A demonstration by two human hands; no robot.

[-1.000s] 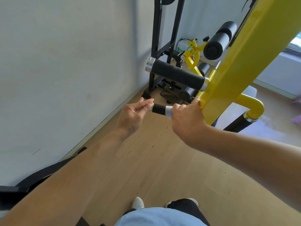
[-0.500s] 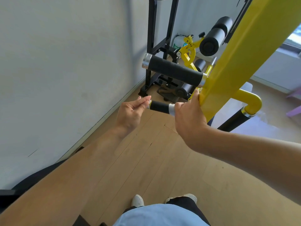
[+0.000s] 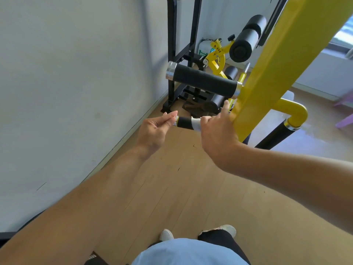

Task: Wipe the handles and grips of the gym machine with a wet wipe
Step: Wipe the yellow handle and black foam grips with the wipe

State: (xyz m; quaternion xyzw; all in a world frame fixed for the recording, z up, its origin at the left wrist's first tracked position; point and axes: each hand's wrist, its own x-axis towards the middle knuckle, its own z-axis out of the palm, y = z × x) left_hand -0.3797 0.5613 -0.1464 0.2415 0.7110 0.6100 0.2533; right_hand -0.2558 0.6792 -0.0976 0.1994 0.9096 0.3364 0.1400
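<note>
A short black handle grip (image 3: 183, 122) sticks out leftward from the yellow arm (image 3: 271, 73) of the gym machine. My right hand (image 3: 217, 136) is wrapped around the grip's inner end with a white wet wipe (image 3: 196, 124) pressed on it; the index finger is raised. My left hand (image 3: 155, 131) pinches the grip's metal end cap with fingertips. Above them a thicker black grip (image 3: 202, 81) with a silver end cap juts out the same way. At the right, another black grip (image 3: 275, 134) hangs from a yellow elbow.
A pale wall (image 3: 76, 92) runs close along the left. The black machine frame (image 3: 183, 44) and black foam rollers (image 3: 246, 39) stand behind the handles. Wooden floor (image 3: 191, 188) lies below, with my shoes at the bottom. A purple object (image 3: 343, 119) sits at the right edge.
Both hands have stayed on the short grip. The right hand has shifted slightly toward the yellow arm, baring a little more black grip, and its index finger has lifted.
</note>
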